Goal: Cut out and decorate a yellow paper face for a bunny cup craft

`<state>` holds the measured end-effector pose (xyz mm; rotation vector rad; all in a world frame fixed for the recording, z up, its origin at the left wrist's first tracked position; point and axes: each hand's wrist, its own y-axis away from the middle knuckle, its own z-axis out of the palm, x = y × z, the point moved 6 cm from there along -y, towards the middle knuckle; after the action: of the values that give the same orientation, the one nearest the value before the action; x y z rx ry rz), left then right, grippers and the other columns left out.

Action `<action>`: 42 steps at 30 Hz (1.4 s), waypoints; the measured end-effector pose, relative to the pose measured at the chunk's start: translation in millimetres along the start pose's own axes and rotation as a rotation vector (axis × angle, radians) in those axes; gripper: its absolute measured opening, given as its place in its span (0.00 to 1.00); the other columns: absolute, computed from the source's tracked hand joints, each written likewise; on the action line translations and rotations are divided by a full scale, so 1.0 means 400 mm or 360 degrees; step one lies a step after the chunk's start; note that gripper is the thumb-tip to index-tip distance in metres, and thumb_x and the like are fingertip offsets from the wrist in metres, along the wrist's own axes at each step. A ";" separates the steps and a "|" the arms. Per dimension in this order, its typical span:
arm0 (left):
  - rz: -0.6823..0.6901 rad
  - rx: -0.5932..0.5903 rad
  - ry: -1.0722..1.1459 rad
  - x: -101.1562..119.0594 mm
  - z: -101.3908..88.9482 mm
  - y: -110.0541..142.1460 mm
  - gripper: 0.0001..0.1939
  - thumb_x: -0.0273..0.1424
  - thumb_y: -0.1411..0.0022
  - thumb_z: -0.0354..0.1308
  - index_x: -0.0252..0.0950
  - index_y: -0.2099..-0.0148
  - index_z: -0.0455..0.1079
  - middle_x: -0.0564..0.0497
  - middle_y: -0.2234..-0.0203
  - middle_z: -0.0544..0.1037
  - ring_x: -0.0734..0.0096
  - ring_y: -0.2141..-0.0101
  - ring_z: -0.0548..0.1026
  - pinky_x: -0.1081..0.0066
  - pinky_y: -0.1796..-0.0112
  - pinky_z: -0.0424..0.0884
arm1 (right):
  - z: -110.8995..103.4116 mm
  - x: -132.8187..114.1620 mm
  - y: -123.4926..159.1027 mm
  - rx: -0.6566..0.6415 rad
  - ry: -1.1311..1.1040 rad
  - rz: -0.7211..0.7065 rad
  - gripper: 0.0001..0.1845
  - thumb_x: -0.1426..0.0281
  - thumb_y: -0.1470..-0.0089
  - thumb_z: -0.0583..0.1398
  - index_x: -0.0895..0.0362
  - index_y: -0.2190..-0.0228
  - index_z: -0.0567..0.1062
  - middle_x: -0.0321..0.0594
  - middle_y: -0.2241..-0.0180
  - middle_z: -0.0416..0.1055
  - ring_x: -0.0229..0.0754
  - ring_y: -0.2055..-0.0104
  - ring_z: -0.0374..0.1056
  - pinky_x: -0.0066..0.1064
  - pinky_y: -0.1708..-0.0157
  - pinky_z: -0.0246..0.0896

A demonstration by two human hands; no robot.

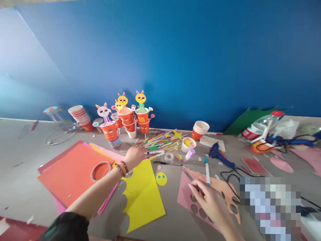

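My left hand (135, 156), with beaded bracelets on its wrist, reaches palm down beside the heap of coloured pipe cleaners (160, 140). Its fingers are drawn together at the end of a slim white marker (154, 153); their undersides are hidden. My right hand (206, 194) is closed around slim, dark-bladed scissors (187, 174), whose handles are covered by the fingers. The blades point away over pink paper (182, 194) with round holes. Between the hands lie a scalloped yellow sheet (144, 197) and a yellow paper disc (161, 179) with two blue eye spots.
Red paper cups with rabbit-faced figures (109, 130) stand at the back. Orange paper (75, 170) bears a tape roll (94, 176). A blue glue gun (220, 155) with a black cord, a teal-capped marker (207, 170) and a plastic bottle (260, 127) are on the right.
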<state>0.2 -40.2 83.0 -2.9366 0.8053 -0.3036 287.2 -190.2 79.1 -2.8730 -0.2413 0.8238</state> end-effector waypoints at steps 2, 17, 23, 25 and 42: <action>-0.0053 0.0055 -0.0005 -0.008 -0.023 0.012 0.07 0.25 0.35 0.53 0.36 0.60 0.73 0.43 0.62 0.78 0.56 0.57 0.76 0.63 0.55 0.69 | 0.003 0.000 0.001 -0.0013 -0.0010 0.0004 0.17 0.57 0.36 0.51 0.51 0.72 0.69 0.34 0.79 0.71 0.39 0.79 0.67 0.27 0.76 0.56; 0.0478 0.0189 0.0789 0.274 -0.086 0.231 0.06 0.29 0.27 0.44 0.39 0.54 0.62 0.49 0.64 0.75 0.67 0.66 0.75 0.71 0.65 0.69 | 0.127 -0.216 -0.031 -0.0331 -0.1629 0.0227 0.16 0.53 0.41 0.59 0.54 0.65 0.70 0.30 0.80 0.65 0.33 0.82 0.55 0.25 0.83 0.47; 0.0331 -0.0036 0.0744 0.316 -0.020 0.250 0.14 0.37 0.26 0.40 0.38 0.61 0.62 0.49 0.68 0.73 0.67 0.73 0.72 0.71 0.72 0.61 | 0.132 -0.220 0.002 -0.0168 -0.1704 0.0309 0.17 0.56 0.38 0.58 0.54 0.74 0.68 0.28 0.83 0.61 0.32 0.82 0.52 0.26 0.81 0.47; 0.0339 -0.0169 0.0792 0.326 -0.017 0.259 0.18 0.40 0.25 0.38 0.39 0.65 0.60 0.52 0.74 0.71 0.69 0.77 0.68 0.71 0.75 0.56 | 0.127 -0.231 0.017 -0.0235 -0.1739 0.0262 0.18 0.57 0.38 0.58 0.55 0.75 0.69 0.28 0.84 0.61 0.32 0.82 0.53 0.26 0.80 0.48; 0.0722 0.0139 0.0496 0.267 0.017 0.258 0.06 0.32 0.29 0.51 0.37 0.57 0.67 0.44 0.53 0.79 0.58 0.51 0.74 0.58 0.53 0.71 | 0.086 -0.125 -0.089 -0.0331 -0.1307 0.0234 0.09 0.62 0.41 0.59 0.53 0.69 0.69 0.34 0.75 0.71 0.37 0.76 0.65 0.28 0.76 0.59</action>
<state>40.4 -183.5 80.9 -2.5572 1.4193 -0.7406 222.8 -161.7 82.2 -2.5638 -0.2019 2.0797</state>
